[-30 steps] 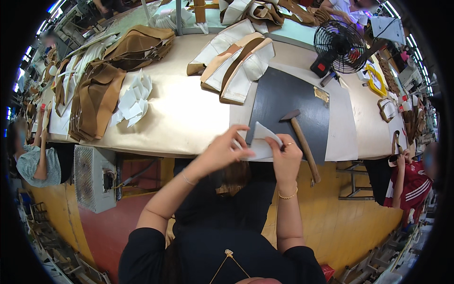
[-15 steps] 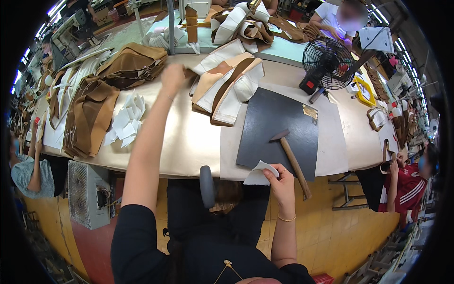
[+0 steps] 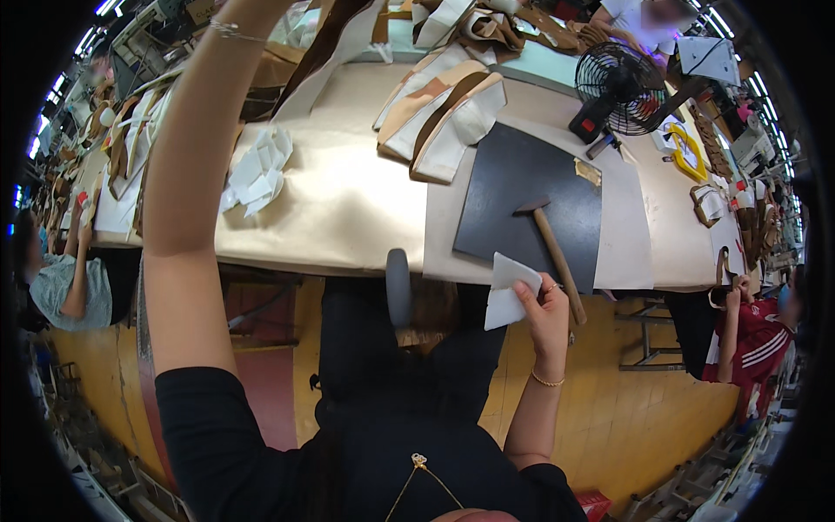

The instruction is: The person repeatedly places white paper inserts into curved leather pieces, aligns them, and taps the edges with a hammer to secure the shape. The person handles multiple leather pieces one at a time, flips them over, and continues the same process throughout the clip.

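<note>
Right hand pinched shut on a white folded piece, thumb and fingers closed along its right edge, held upright just off the near edge of the table and beside the hammer. Piece judged light, thin, semi-stiff: holds a crease, stands up unsupported, no droop visible. Likely paper or thin lining stock; hard to tell which. Probably easy to crumple, so best taken at an edge or near the fold with a light pinch, as held now. Left arm stretched far up and across the bench toward the stacked brown and cream leather parts; left hand out of frame at top, so open or closed not readable. Hammer lying on a dark cutting mat, wooden handle overhanging the near edge. Loose pile of white cut pieces on the tan tabletop, well apart from the held piece. Small black desk fan at far right of bench. Room: workshop, long benches, orange-yellow floor, other seated people at left and right edges.
</note>
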Demonstrator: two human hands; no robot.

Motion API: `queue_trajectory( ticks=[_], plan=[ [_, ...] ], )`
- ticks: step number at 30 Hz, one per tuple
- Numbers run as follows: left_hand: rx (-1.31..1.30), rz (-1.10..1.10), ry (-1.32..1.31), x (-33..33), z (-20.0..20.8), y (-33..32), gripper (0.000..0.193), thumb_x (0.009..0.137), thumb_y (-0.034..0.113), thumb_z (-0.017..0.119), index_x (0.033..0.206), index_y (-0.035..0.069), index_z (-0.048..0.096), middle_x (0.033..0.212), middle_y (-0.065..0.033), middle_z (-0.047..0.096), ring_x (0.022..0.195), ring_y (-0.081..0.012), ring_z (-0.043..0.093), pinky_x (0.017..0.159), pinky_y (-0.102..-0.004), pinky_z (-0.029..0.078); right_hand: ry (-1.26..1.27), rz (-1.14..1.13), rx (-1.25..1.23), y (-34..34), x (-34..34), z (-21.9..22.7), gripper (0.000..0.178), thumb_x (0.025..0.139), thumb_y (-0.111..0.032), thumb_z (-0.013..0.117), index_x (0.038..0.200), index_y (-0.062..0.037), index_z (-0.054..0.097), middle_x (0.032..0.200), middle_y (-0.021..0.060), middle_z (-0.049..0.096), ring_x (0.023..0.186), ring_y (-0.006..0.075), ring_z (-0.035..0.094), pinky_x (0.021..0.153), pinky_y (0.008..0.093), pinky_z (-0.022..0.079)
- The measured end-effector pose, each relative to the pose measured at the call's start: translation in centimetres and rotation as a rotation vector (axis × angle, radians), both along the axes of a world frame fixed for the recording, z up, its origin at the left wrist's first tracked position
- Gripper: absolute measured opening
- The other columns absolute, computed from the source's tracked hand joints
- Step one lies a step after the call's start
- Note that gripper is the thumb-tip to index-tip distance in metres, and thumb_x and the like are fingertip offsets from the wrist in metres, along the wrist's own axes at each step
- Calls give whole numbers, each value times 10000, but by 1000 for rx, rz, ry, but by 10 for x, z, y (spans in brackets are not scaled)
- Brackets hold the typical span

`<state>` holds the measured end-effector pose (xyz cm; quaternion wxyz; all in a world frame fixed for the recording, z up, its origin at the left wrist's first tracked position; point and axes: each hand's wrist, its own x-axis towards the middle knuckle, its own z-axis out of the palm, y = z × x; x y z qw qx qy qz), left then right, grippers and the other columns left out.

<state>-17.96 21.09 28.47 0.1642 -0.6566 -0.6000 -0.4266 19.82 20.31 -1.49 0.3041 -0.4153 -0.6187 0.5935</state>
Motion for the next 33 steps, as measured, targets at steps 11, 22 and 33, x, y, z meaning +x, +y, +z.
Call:
queue_trajectory(
  ticks=[11,22,33],
  plan=[
    [-199,-633,-1102,-64,-209,-31,186,985,130,545,1133,63,634,1360,-146,589,1153,-219,631,999,-332,508,74,-38,-3,-12,26,5,246,925,-221,736,1031,-7,677,866,-24,642,777,46,537,700,211,443],
    [-702,100,-1657,11,-373,-72,459,989,345,612,1165,-61,490,1009,-161,598,812,-245,665,680,-347,599,1332,889,-397,-23,13,66,91,838,-77,772,821,-23,701,1109,250,623,760,215,604,671,288,472],
    [-579,83,-1729,33,-364,-73,429,971,280,650,1178,-75,524,964,-145,624,829,-222,647,730,-332,562,1165,1570,-691,-58,-34,141,310,722,36,788,1015,86,698,1223,269,628,656,194,572,562,290,444]
  ],
)
